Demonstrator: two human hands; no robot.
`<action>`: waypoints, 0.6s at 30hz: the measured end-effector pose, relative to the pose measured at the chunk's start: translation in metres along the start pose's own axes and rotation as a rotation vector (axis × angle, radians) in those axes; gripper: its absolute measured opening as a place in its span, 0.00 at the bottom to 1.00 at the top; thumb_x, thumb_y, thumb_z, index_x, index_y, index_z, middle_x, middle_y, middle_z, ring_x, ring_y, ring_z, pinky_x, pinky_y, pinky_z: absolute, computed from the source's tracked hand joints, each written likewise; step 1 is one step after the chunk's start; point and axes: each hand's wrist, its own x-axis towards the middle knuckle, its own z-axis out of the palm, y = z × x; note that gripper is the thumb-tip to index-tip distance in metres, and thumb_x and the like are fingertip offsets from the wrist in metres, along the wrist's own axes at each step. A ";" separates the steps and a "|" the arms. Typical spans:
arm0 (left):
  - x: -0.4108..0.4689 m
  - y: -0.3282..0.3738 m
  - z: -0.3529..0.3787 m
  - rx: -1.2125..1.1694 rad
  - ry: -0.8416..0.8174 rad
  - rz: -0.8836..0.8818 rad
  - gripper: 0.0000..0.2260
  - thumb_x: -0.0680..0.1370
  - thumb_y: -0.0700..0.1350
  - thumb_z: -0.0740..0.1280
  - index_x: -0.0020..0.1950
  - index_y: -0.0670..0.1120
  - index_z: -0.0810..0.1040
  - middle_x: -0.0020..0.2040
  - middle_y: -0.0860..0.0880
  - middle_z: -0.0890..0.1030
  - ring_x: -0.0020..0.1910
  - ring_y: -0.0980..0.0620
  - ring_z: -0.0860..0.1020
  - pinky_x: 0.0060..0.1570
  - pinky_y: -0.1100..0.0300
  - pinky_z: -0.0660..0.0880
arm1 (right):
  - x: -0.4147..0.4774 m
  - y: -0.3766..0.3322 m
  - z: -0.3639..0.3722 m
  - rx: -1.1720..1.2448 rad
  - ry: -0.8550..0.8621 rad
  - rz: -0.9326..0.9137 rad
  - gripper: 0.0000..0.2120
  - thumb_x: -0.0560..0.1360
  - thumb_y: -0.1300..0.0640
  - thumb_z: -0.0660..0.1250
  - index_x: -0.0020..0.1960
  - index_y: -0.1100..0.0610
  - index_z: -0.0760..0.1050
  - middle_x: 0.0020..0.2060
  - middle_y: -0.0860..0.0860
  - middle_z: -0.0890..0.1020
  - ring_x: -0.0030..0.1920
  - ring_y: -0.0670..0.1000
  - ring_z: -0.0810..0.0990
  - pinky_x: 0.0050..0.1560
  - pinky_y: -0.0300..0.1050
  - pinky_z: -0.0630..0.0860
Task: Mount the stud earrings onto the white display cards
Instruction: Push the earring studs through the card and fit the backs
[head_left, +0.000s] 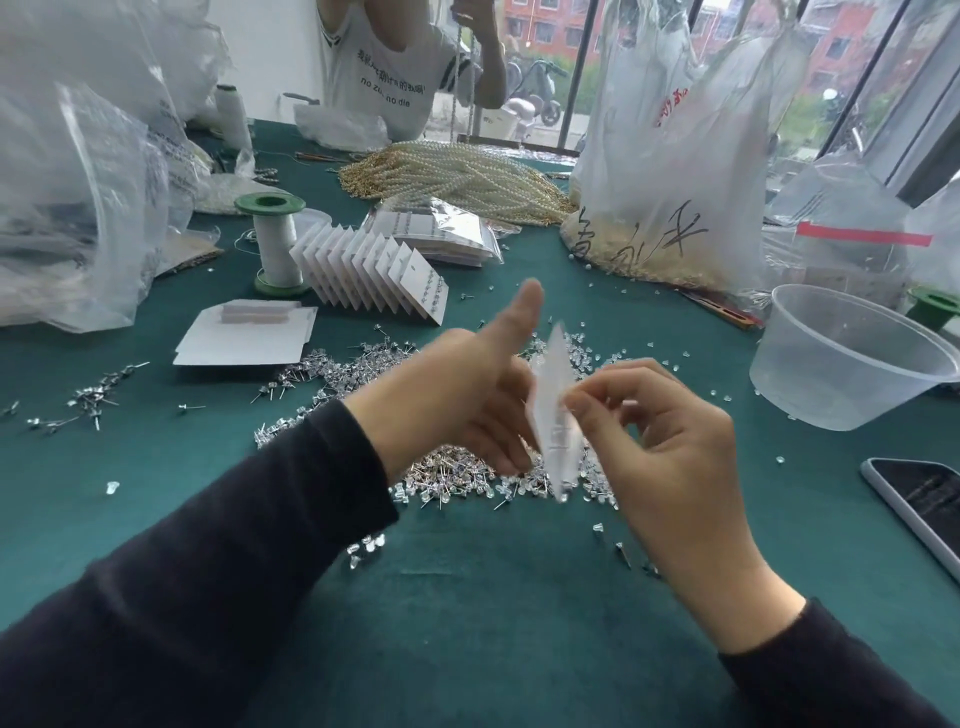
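Note:
A white display card stands nearly edge-on between my two hands above the table. My left hand holds it from the left with the fingers behind it and the thumb raised. My right hand pinches the card's right face with thumb and forefinger; whether a stud sits between them is hidden. A heap of loose stud earrings and clear backs lies on the green cloth under my hands. A fanned row of filled cards stands further back, and a flat stack of blank cards lies at the left.
A clear plastic tub sits at the right, a phone near the right edge. A white thread spool, pearl strands and big plastic bags crowd the back. Another person sits opposite.

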 end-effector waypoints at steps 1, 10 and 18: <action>0.000 0.000 -0.007 0.106 0.027 0.006 0.35 0.67 0.70 0.56 0.45 0.38 0.79 0.36 0.43 0.84 0.31 0.47 0.80 0.30 0.62 0.76 | 0.002 0.001 -0.001 0.054 0.015 0.045 0.04 0.69 0.59 0.70 0.38 0.51 0.78 0.36 0.44 0.80 0.38 0.43 0.77 0.41 0.35 0.71; 0.003 -0.015 -0.020 1.021 0.116 0.031 0.12 0.69 0.54 0.72 0.49 0.52 0.82 0.43 0.53 0.78 0.44 0.55 0.75 0.45 0.64 0.69 | 0.008 0.009 -0.011 0.490 0.100 0.492 0.02 0.65 0.55 0.71 0.36 0.53 0.81 0.34 0.49 0.81 0.39 0.50 0.77 0.38 0.39 0.73; 0.009 -0.022 -0.016 0.967 0.177 0.095 0.02 0.70 0.47 0.72 0.41 0.50 0.82 0.35 0.58 0.75 0.34 0.63 0.70 0.31 0.71 0.62 | 0.010 0.005 -0.012 0.619 0.061 0.603 0.11 0.72 0.65 0.67 0.34 0.54 0.81 0.34 0.52 0.80 0.39 0.52 0.76 0.45 0.45 0.74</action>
